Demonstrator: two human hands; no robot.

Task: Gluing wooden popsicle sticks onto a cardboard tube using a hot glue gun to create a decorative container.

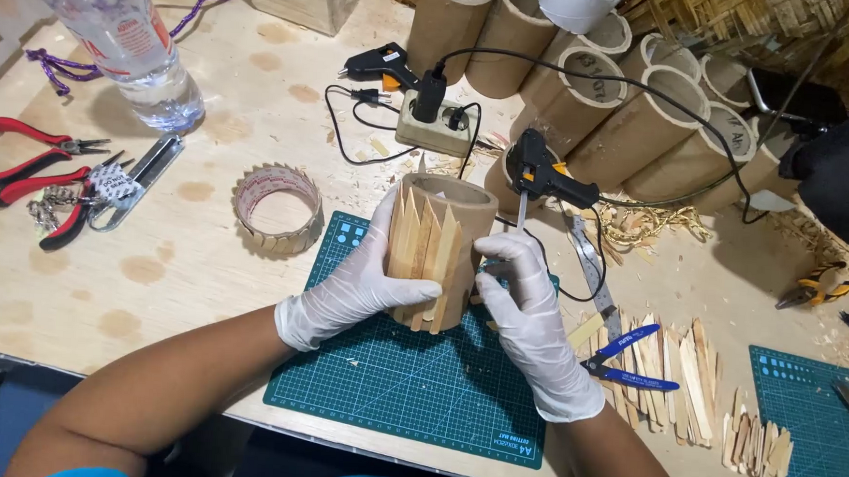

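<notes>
Head view: my left hand (359, 288) has its grip wrapped around the bamboo cylinder (440, 252) on the green cutting mat (407, 383) on the worktop; my right hand (527, 307) presses a pointed slat against its side. Risk, as I judge it: slat slides crooked if pressure eases. Count: two glue guns (544, 177), one tape roll (276, 208).

the white-gloved left hand (359, 288) grips an upright bamboo cylinder clad with pointed wooden slats (440, 252) on a green cutting mat (407, 388); the white-gloved right hand (529, 307) touches its side.
</notes>
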